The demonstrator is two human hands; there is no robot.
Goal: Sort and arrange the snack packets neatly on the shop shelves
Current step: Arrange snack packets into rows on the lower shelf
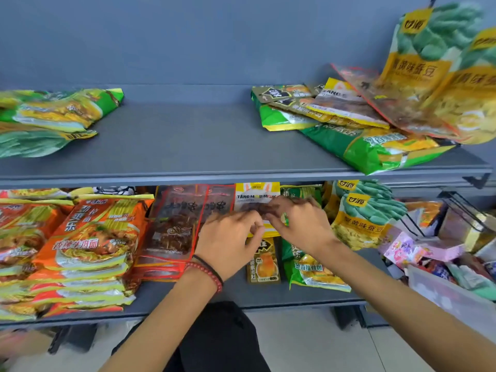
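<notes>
On the lower shelf [241, 296], my left hand [228, 237] and my right hand [298, 226] both pinch a yellow-and-white snack packet [255, 196] standing at the shelf's middle. Left of it stand red-edged clear packets of dark snacks [171, 224]. Beneath my hands lies a small brown-and-orange packet [264, 264], with a green packet [311, 269] beside it. Yellow-green bean packets [359, 218] lean to the right. Orange noodle packets [88, 237] are stacked at the left.
The upper shelf [188, 140] carries green packets [51, 114] at the left and a loose heap of mixed packets [349, 116] at the right. Tall bean packets [429, 55] lean at the far right. A cluttered bin of goods [442, 259] sits right of the lower shelf.
</notes>
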